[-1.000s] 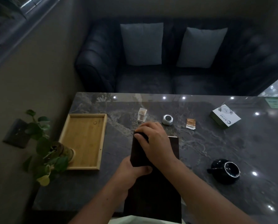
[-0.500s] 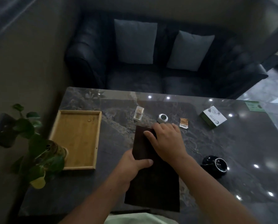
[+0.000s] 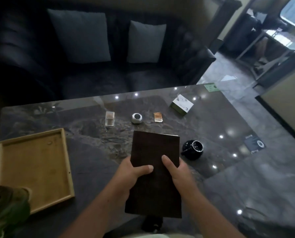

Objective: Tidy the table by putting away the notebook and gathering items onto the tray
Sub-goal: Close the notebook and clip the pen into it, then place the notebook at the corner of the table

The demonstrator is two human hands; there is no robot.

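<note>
Gripping the closed dark notebook (image 3: 155, 177) by its long edges over the near side of the table (image 3: 229, 182), the left hand (image 3: 131, 174) and right hand (image 3: 177, 170) each showed a thumb on the cover, their other fingers hidden beneath. Left of it lay the wooden tray (image 3: 33, 169), its near corner covered by a blurred plant (image 3: 6, 206) cut off by the frame, and a black mug (image 3: 193, 149) sat just right. Farther back stood a small clear box (image 3: 109, 119), a round white gadget (image 3: 137, 118) too small to identify, and a sachet (image 3: 158, 116).
</note>
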